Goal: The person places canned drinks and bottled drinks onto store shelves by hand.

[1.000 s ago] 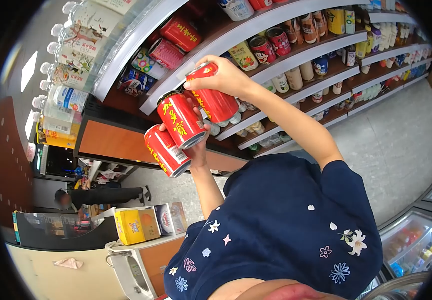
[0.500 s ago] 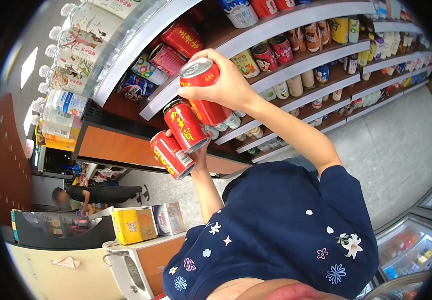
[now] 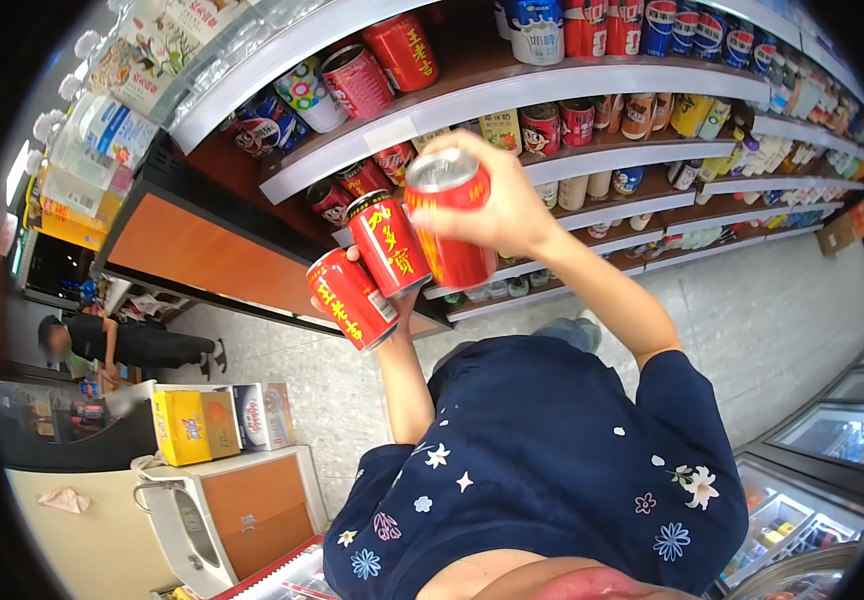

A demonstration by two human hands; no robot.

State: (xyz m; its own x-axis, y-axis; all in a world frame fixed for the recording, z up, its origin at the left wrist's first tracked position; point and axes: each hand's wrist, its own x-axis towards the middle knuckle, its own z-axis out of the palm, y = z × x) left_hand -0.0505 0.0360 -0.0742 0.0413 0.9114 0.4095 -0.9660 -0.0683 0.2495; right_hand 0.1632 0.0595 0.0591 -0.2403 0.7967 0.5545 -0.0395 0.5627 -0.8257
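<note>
By the drinks shelves (image 3: 552, 90), R hand (image 3: 514, 205) grips 1 red can (image 3: 457, 258); L hand (image 3: 405, 308), partly hidden, holds 2 tilted red cans (image 3: 390, 242) alongside. Step, prob.: handling cans; next move calls for firm L grip.

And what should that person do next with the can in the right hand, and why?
Perhaps lift the can in the right hand towards the bare spot on the shelf, beside the red can there. The left hand holds two cans, and that spot looks roomy enough for one.
</note>
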